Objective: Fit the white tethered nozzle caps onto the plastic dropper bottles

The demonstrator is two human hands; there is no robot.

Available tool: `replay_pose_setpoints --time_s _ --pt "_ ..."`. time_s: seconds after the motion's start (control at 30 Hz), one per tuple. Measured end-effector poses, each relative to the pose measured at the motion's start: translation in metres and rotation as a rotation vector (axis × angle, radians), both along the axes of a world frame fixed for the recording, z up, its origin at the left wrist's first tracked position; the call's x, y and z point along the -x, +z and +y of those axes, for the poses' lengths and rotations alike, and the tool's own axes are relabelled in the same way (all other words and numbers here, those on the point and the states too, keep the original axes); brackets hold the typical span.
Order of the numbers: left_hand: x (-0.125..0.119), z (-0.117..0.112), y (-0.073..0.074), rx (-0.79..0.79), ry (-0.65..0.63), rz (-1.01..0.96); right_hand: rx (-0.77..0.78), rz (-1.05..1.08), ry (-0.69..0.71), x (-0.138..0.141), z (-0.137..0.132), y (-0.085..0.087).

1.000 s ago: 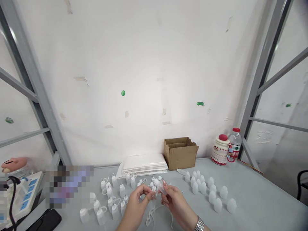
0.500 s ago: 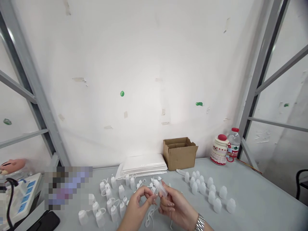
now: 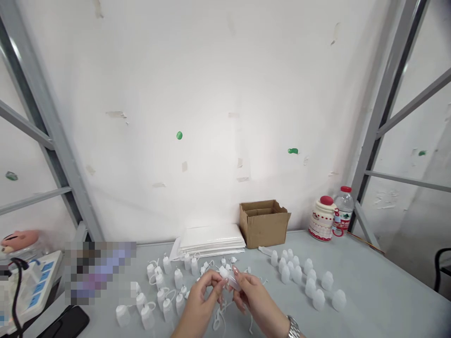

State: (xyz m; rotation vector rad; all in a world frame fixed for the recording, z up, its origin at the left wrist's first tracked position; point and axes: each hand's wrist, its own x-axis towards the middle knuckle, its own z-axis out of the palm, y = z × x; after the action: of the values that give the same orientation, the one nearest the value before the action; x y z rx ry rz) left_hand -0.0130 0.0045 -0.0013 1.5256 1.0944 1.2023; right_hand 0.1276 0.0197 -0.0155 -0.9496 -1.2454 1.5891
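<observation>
My right hand (image 3: 255, 295) is closed around a small clear plastic bottle (image 3: 230, 278), tilted with its top toward the left. My left hand (image 3: 204, 298) pinches at the bottle's top with thumb and fingertips; what it pinches is too small to name, perhaps a cap. Both hands meet low in the middle, just above the grey table (image 3: 369, 300). A watch (image 3: 293, 327) sits on my right wrist. White looped straps (image 3: 220, 319) lie on the table under my hands.
Several small white bottles with loops (image 3: 162, 291) stand to the left, several plain ones (image 3: 310, 281) to the right. Behind are a stack of white sheets (image 3: 209, 239), a cardboard box (image 3: 264, 223), a red-lidded jar (image 3: 322, 218), a water bottle (image 3: 343, 206). A phone (image 3: 65, 324) lies bottom left.
My hands have drawn closer together and dropped slightly; the bottle has tipped more toward my left hand's fingertips.
</observation>
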Motion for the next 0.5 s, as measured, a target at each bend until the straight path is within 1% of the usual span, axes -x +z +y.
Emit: replay_pose_setpoints --time_s 0.1,0.2,0.37,0.5 --pt "0.0001 -0.001 -0.0004 -0.012 0.019 0.002 -0.123 -0.146 -0.105 0.0012 -0.0001 -0.0012" --pt "-0.0003 -0.003 0.0014 -0.023 0.035 0.036 -0.198 -0.226 -0.201 0.0022 -0.0026 -0.002" --pt "-0.0012 -0.0079 0.0061 -0.053 0.062 0.094 -0.232 -0.261 -0.267 0.0013 -0.0069 -0.002" --pt "-0.0007 -0.0056 0.0048 -0.048 0.083 0.043 -0.237 -0.261 -0.267 -0.001 -0.0048 -0.0015"
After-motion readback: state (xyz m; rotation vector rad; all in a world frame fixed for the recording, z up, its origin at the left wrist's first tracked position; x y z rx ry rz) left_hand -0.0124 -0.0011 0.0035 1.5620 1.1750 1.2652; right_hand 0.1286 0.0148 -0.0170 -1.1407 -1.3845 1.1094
